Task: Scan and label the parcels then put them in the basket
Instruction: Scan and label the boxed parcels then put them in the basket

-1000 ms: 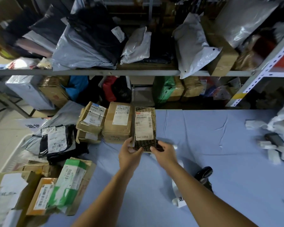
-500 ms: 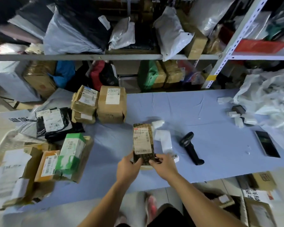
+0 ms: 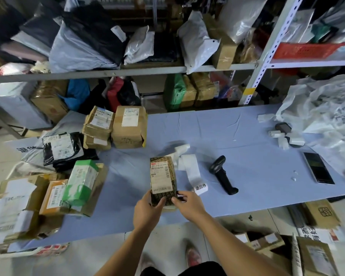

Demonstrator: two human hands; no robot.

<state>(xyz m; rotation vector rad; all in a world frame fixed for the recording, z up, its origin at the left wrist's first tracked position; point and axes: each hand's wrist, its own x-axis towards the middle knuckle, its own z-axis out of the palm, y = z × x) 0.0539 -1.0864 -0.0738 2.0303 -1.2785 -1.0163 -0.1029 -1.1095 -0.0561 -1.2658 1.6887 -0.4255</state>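
The left hand [image 3: 146,211] and right hand [image 3: 187,206] grip the near end of the black-and-gold patterned, white-labelled box [image 3: 163,182] at the blue tabletop's [image 3: 247,146] front edge, where a slack hold might let it drop off.

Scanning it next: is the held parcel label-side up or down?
Up: its white shipping label faces the camera, on the dark patterned parcel that the left hand and right hand hold.

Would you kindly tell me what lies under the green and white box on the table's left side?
The green and white box lies across an orange parcel with a barcode label and a flat brown carton. Whatever lies directly beneath it is covered.
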